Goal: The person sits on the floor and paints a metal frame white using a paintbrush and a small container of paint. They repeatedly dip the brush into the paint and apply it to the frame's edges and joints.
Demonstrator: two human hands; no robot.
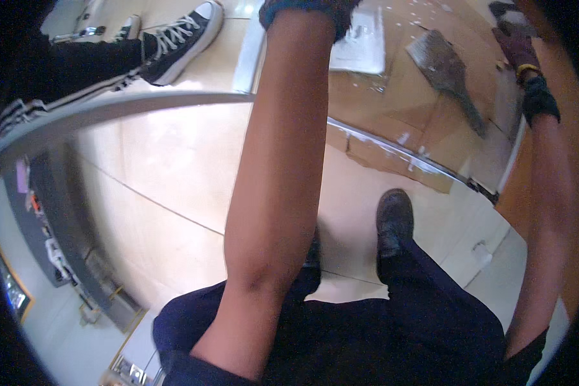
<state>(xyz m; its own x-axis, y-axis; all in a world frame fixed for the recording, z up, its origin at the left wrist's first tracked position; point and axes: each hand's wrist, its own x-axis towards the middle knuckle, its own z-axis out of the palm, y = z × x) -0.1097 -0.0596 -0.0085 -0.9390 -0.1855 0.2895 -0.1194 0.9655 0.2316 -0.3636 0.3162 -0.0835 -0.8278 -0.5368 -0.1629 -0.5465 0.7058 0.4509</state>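
Take the flat grey tool (pixel 436 61) by its handle

In the head view, your left hand is beyond the upper border, so I cannot tell how its fingers are. Only the dark cuff (pixel 309 6) shows, beside the white slab (pixel 361 50) which lies toward the left edge of the cardboard-covered surface (pixel 395 116). Your right hand (pixel 514 48) is at the surface's right edge, next to a blurred grey object (pixel 519 24); whether the fingers pinch it or only touch it, I cannot tell. Between your arms, the tool lies with its narrow handle toward the near right corner. I judge it light and stiff (the wide end looks pale-marked, perhaps slippery). The slab seems thin, possibly brittle; better support it by two opposite edges.
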